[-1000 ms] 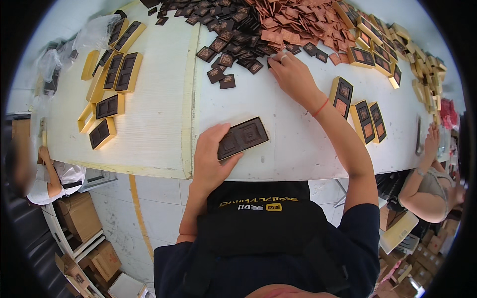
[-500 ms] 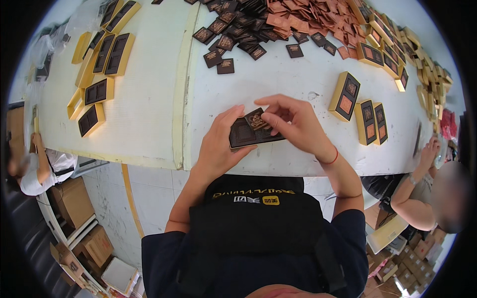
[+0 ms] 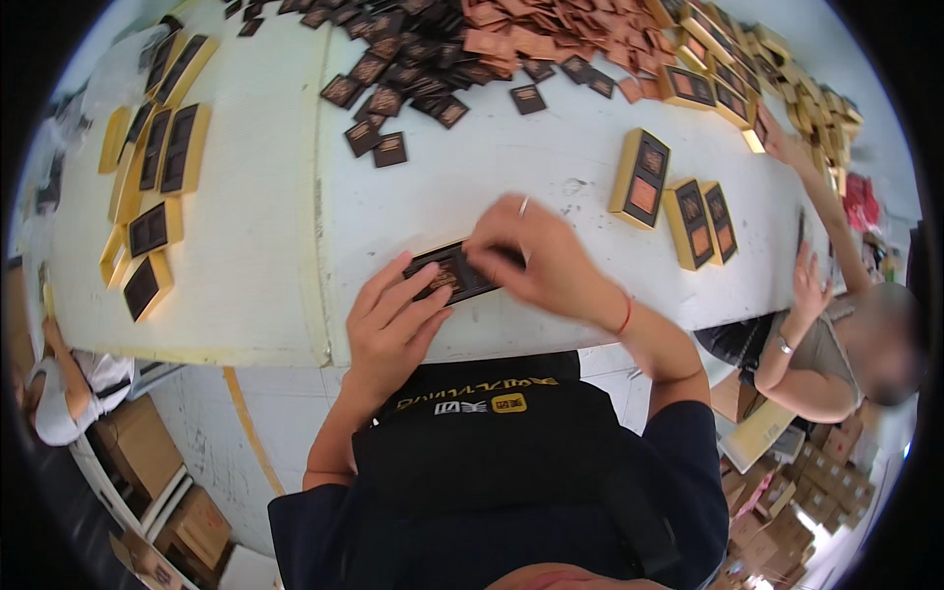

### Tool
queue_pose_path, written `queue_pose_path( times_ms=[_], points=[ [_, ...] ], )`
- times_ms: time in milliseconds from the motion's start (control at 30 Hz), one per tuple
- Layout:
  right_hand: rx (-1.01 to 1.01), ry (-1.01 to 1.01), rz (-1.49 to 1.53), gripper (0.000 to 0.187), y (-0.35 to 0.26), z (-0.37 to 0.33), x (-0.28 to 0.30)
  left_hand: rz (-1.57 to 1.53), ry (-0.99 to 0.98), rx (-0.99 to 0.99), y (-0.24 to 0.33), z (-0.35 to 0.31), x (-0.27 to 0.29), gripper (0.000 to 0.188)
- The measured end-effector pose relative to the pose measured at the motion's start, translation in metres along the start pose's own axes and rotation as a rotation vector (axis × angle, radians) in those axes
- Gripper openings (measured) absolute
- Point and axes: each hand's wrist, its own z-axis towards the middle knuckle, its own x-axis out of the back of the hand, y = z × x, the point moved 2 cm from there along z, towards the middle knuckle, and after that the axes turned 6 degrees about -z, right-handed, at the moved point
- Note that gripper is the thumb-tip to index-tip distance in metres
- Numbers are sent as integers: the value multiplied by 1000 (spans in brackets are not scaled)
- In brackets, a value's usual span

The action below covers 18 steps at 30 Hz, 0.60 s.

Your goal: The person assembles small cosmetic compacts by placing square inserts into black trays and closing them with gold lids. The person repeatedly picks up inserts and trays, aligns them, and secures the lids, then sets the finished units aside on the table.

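A shallow box [image 3: 478, 280] with a dark two-compartment insert lies on the table in front of me. In its left compartment sits a dark square packet [image 3: 444, 275] with a copper-coloured print. My left hand [image 3: 388, 320] holds the box's left end, its fingers spread over the corner and the packet, its thumb along the near edge. Above the right end is my right hand [image 3: 536, 258], smeared by motion. Something dark shows under its curled fingers; I cannot make out whether it is held.
Beyond lie heaps of dark packets [image 3: 413, 59] and copper-coloured packets [image 3: 560, 34]. Filled gold boxes [image 3: 641, 179] stand to the right; boxes with dark inserts [image 3: 149, 226] are at left. A co-worker [image 3: 816, 364] sits at right, another person [image 3: 69, 393] at left.
The box now lies lower and further left, its printed packet in the left compartment. My left fingers have shifted onto it. My right hand has moved over the right end. The co-worker's arm reaches out.
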Motion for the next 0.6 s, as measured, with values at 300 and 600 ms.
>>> queue_pose_path(
  times_ms=[300, 600],
  points=[
    [55, 221, -600, 37, 121, 96, 102, -28, 3, 27, 3, 5, -1, 30],
    [26, 187, -744, 39, 158, 116, 90, -60, 17, 34, 1, 4, 0, 32]
  ],
)
